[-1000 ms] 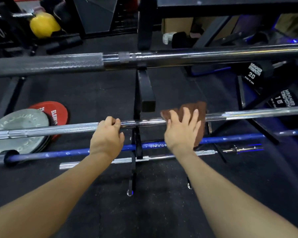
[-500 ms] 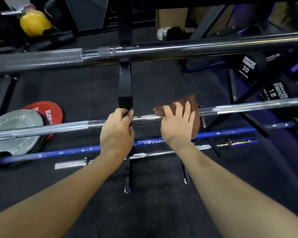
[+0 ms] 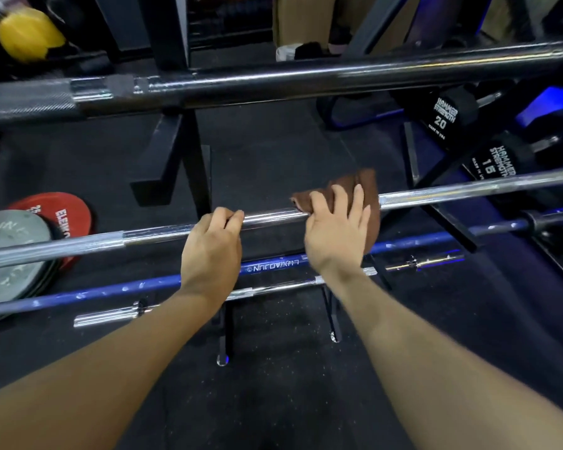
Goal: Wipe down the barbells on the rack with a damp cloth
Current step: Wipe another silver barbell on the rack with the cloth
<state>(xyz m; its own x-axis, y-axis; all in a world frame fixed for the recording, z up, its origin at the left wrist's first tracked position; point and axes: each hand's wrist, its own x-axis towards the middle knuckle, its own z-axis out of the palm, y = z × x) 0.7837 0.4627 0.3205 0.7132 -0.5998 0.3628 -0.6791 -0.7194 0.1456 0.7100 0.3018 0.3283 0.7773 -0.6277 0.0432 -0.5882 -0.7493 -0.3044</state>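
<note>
A chrome barbell (image 3: 468,188) runs left to right across the middle of the black rack (image 3: 189,157). My left hand (image 3: 213,251) grips this bar just left of centre. My right hand (image 3: 337,232) presses a brown cloth (image 3: 355,183) over the same bar, a short way to the right of the left hand. Above it lies a thick dark barbell (image 3: 306,76) on the top level. Below lie a blue barbell (image 3: 111,289) and a short chrome bar (image 3: 111,315).
Grey and red weight plates (image 3: 20,241) lie on the floor at the left. Black dumbbells (image 3: 449,115) marked 20 and 15 sit on a stand at the right. A yellow ball (image 3: 26,34) is at the far left. Black rubber floor lies under me.
My left hand slid right along the chrome bar, closer to my right hand. The right hand and cloth shifted slightly along the bar. My view moved right.
</note>
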